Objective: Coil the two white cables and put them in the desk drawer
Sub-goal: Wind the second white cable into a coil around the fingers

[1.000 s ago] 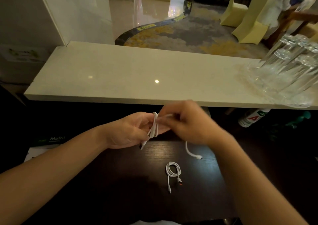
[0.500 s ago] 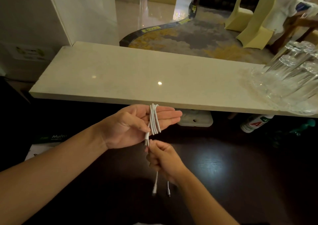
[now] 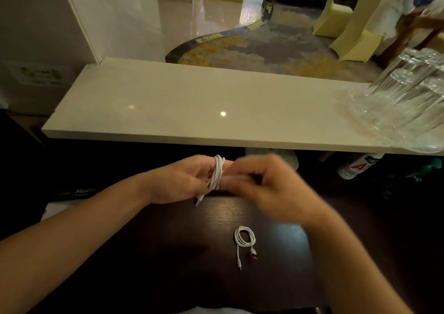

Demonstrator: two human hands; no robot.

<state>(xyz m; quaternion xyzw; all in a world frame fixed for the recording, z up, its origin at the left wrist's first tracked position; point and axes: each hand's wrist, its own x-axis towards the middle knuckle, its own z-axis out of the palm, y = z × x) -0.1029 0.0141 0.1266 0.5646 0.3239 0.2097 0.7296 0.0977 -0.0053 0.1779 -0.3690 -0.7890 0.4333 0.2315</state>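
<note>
One white cable [image 3: 217, 175] is wound in several loops around the fingers of my left hand [image 3: 185, 180], with a plug end hanging below the palm. My right hand [image 3: 266, 184] is blurred, raised right beside the left fingertips, its fingers pinched near the loops; the cable's free end is hidden there. The second white cable [image 3: 244, 238] lies coiled on the dark desk [image 3: 168, 253] below my hands, its two plug ends trailing toward me. No drawer is visible.
A pale stone counter [image 3: 192, 112] runs across above the desk. Several upturned clear glasses [image 3: 406, 97] stand at its right end. A white bottle [image 3: 358, 167] lies under the counter at right. A box [image 3: 72, 192] sits at the left.
My right hand rose from below the left palm to beside the left fingers, carrying the dangling cable end up. The coiled second cable on the desk is uncovered again.
</note>
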